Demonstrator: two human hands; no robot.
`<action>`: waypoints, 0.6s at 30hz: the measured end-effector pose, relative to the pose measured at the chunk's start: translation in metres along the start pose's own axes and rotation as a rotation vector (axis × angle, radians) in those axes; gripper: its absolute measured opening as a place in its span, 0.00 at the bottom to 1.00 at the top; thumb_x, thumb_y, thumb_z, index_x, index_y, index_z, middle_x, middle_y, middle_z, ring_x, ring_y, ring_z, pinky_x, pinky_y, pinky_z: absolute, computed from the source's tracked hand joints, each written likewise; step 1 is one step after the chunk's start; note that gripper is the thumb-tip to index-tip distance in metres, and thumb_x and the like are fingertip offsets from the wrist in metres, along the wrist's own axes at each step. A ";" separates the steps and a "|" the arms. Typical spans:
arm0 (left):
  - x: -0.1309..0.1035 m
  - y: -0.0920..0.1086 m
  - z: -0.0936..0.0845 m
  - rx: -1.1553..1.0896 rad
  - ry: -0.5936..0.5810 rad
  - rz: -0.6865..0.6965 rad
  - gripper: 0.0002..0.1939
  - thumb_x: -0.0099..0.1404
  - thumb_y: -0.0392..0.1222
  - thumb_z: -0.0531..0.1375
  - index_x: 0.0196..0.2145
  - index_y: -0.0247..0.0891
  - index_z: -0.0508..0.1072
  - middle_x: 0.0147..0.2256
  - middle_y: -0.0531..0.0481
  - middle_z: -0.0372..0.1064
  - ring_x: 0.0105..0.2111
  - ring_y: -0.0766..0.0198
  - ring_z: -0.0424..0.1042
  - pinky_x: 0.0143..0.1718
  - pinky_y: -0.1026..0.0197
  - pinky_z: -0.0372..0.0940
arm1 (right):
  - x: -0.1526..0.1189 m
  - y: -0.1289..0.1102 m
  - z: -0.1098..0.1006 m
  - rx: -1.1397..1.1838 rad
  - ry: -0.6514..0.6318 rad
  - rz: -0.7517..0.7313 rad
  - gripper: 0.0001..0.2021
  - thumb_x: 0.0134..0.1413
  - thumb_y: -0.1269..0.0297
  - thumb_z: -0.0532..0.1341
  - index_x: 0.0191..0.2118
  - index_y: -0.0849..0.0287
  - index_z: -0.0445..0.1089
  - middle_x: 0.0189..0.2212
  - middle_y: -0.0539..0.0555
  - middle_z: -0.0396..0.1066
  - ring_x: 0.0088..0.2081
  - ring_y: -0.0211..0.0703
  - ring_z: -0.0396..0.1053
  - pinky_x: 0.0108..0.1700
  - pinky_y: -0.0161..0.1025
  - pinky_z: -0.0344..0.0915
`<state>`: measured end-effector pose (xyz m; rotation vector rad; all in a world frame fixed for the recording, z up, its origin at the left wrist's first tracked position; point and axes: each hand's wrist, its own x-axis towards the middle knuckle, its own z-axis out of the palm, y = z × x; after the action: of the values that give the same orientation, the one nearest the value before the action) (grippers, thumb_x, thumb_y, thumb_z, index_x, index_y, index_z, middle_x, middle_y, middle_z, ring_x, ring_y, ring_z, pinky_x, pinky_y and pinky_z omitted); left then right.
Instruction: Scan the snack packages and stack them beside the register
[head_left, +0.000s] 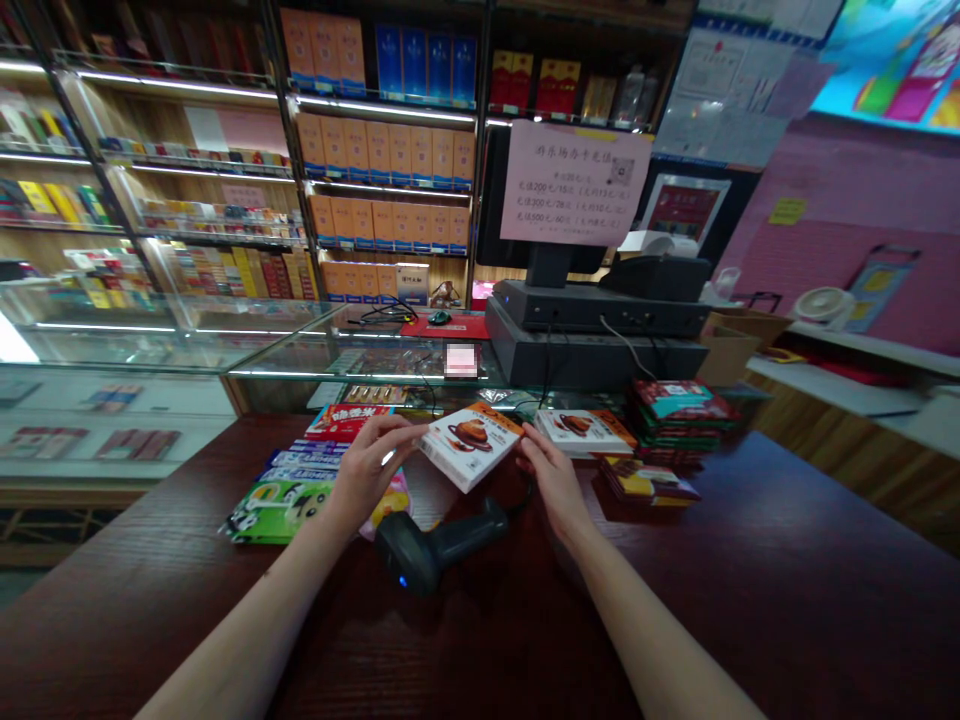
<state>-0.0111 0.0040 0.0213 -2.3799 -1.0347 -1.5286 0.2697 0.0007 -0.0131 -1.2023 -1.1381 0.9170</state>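
Note:
Between my two hands a white and orange snack box [471, 446] is held tilted over the dark wooden counter [480, 640]. My left hand [373, 465] pinches its left corner, and my right hand [551, 475] has its fingertips on the right corner. Below the box lies a black barcode scanner [439, 548] with a blue light, touched by neither hand. A similar white and orange box [585, 432] lies just beyond my right hand. Beside and partly behind my left hand are green panda-print snack packets [277, 505] and a red packet [349, 422].
At the right are a stack of dark red and green packets [682, 420] and some yellow-brown packets [649, 482]. A cash register [592, 335] with a monitor behind a pink notice [574, 185] stands on a glass display case [360, 350]. Stocked shelves [386, 150] line the back.

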 end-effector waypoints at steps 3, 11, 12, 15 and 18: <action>0.000 -0.004 0.001 0.054 0.050 -0.038 0.13 0.71 0.43 0.56 0.51 0.48 0.75 0.39 0.50 0.70 0.40 0.65 0.73 0.43 0.61 0.72 | -0.003 -0.005 0.003 0.034 -0.003 0.000 0.33 0.55 0.47 0.61 0.64 0.57 0.64 0.61 0.59 0.67 0.59 0.55 0.67 0.59 0.52 0.67; -0.006 -0.018 0.004 0.141 0.039 -0.197 0.15 0.71 0.42 0.55 0.52 0.45 0.74 0.43 0.48 0.74 0.44 0.60 0.75 0.47 0.58 0.71 | -0.013 -0.015 0.012 0.073 -0.097 -0.023 0.38 0.54 0.49 0.62 0.67 0.59 0.58 0.62 0.60 0.66 0.63 0.54 0.62 0.65 0.51 0.60; -0.006 -0.019 0.004 0.143 0.033 -0.222 0.15 0.70 0.42 0.54 0.52 0.45 0.74 0.45 0.47 0.74 0.44 0.59 0.75 0.48 0.57 0.71 | -0.014 -0.015 0.013 0.072 -0.111 -0.022 0.38 0.54 0.49 0.63 0.68 0.59 0.57 0.61 0.60 0.67 0.64 0.54 0.62 0.65 0.52 0.60; -0.004 -0.019 0.005 0.081 0.025 -0.312 0.18 0.69 0.42 0.54 0.55 0.44 0.72 0.48 0.46 0.75 0.47 0.57 0.75 0.52 0.53 0.70 | -0.015 -0.012 0.016 0.077 -0.126 -0.015 0.41 0.53 0.49 0.64 0.69 0.59 0.55 0.60 0.62 0.67 0.64 0.55 0.62 0.65 0.53 0.59; -0.002 -0.016 0.007 -0.099 0.008 -0.445 0.24 0.68 0.43 0.56 0.61 0.43 0.64 0.51 0.46 0.74 0.51 0.57 0.74 0.56 0.49 0.67 | -0.014 -0.010 0.018 0.102 -0.109 -0.019 0.44 0.51 0.48 0.65 0.70 0.61 0.53 0.62 0.65 0.65 0.65 0.56 0.60 0.65 0.53 0.58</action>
<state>-0.0164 0.0185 0.0128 -2.3070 -1.6054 -1.7551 0.2486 -0.0109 -0.0061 -1.0673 -1.1730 1.0245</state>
